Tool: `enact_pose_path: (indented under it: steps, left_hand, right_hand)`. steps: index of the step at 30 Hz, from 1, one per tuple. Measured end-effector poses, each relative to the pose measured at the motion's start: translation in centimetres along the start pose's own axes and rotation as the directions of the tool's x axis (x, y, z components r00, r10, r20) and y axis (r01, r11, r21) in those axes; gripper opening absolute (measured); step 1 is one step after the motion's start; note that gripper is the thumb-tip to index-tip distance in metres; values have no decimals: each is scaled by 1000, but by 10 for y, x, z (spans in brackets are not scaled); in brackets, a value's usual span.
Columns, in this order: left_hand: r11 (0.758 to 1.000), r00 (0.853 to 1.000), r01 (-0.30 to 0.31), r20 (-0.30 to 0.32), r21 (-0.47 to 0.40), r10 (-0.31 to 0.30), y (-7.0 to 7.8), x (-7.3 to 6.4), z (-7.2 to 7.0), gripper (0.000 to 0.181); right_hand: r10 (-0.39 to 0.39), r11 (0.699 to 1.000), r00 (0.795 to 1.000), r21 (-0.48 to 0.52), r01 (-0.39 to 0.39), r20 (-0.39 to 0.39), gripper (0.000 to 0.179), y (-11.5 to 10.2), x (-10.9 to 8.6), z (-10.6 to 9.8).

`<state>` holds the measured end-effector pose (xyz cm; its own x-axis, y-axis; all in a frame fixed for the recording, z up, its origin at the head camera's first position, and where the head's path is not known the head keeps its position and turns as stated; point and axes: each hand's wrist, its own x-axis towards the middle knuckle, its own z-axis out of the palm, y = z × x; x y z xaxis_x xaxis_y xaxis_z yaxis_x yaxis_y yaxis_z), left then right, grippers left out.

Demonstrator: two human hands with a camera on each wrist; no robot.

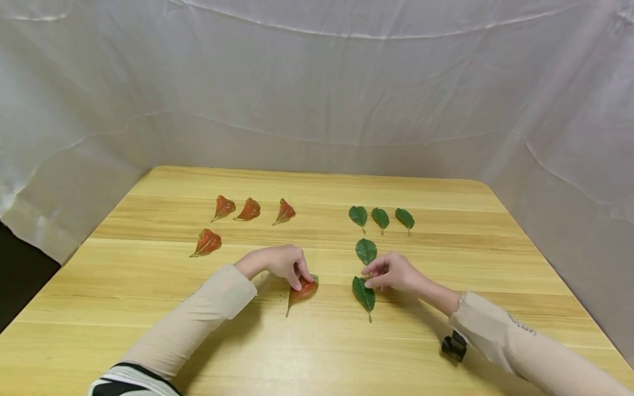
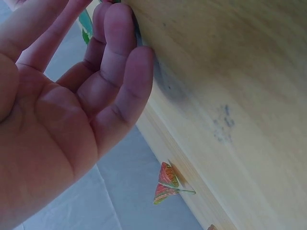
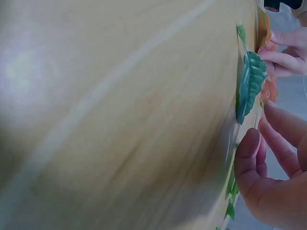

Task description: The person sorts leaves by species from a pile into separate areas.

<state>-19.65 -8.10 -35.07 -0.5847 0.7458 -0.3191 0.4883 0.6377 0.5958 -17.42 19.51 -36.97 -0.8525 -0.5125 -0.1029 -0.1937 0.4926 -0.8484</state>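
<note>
My left hand [image 1: 284, 260] pinches a red leaf [image 1: 302, 292] between thumb and fingers, low over the middle of the table. In the right wrist view this left hand [image 3: 290, 53] shows behind a green leaf [image 3: 251, 82]. That green leaf [image 1: 364, 297] lies on the wood with its stem toward me. Beside its upper edge is my right hand [image 1: 395, 271], thumb and fingers loosely bent and parted, holding nothing. Just beyond, another green leaf [image 1: 365, 249] is partly covered by the right fingers. The left wrist view mostly shows the left palm [image 2: 53, 129].
Three red leaves [image 1: 249, 209] form a row at the back left of the wooden table [image 1: 317, 357], with one more red leaf [image 1: 207, 242] nearer. Three green leaves [image 1: 380, 218] line up at the back right. Pale cloth [image 1: 317, 99] hangs around the table.
</note>
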Motion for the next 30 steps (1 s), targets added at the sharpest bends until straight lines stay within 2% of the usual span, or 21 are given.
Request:
enact_pose_path:
  steps: [6, 13, 19, 25, 30]
  left_hand:
    - [1000, 1000, -1, 4, 1, 1, 0, 1, 1, 28]
    - [996, 996, -83, -22, 17, 83, -1, -2, 0, 25]
    - [990, 991, -129, -49, -48, 127, -4, -3, -2, 25]
    - [982, 988, -153, -43, -110, 149, -7, -3, -5, 37]
    - [979, 987, -160, -2, -128, 162, -9, -1, -3, 54]
  right_hand:
    - [-23, 999, 998, -31, 25, 51, 25, 2, -2, 3]
    - [-37, 997, 996, -63, 42, 78, 30, 5, -3, 4]
    - [-42, 993, 996, -105, 50, 84, 30, 6, -2, 5]
    - [-45, 989, 995, -138, 58, 93, 30, 5, -1, 7]
    - [-60, 985, 993, -157, 75, 100, 31, 4, 0, 7]
